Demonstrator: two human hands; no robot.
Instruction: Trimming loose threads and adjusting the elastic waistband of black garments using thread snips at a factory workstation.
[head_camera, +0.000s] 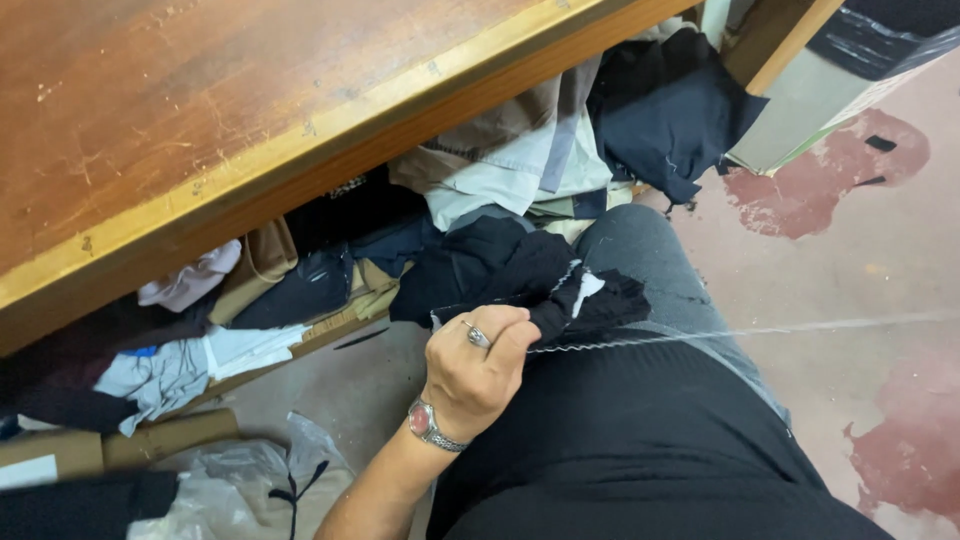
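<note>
Black fabric piece (560, 290) crumpled on lap; white thread (740, 332) taut rightward.

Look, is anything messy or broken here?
Yes. Under the wooden table, clothes are stuffed in a jumbled heap, not folded. The floor has worn red patches where paint has come off. The left hand grips a black cloth and a pale thread.

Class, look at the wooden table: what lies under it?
Under the table a shelf holds piled clothes in black, navy, white and tan. The tabletop covers the back of the pile. The left hand holds black cloth in front.
</note>
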